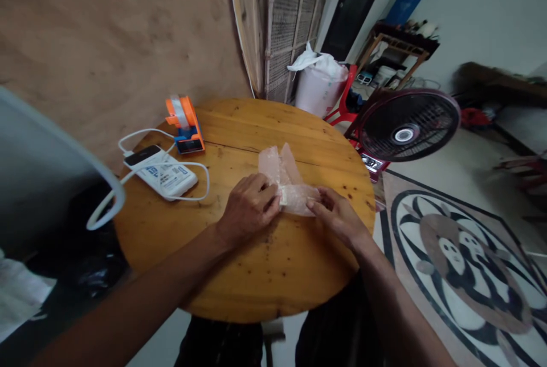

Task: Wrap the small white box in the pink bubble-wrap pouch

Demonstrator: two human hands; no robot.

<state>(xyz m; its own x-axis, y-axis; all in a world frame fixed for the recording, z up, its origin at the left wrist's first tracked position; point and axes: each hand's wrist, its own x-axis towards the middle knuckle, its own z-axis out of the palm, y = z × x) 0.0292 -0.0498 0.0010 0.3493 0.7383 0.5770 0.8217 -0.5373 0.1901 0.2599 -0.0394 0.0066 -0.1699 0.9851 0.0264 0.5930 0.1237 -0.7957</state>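
Note:
A pinkish, see-through sheet of bubble wrap (pixel 299 199) lies on the round wooden table (pixel 256 276), part of it folded over and part standing up at the back. My left hand (pixel 250 204) presses its closed fingers on the wrap's left side. By its fingertips a small pale piece (pixel 283 198) shows; its kind is too small to make out. My right hand (pixel 335 213) pinches the right end of the wrap between thumb and fingers.
An orange tape dispenser (pixel 186 122) stands at the table's back left. Beside it lies a white power bank (pixel 164 176) with a looped white cable (pixel 208 179). A fan (pixel 404 133) is just beyond the right edge; a white sack (pixel 320 82) stands behind.

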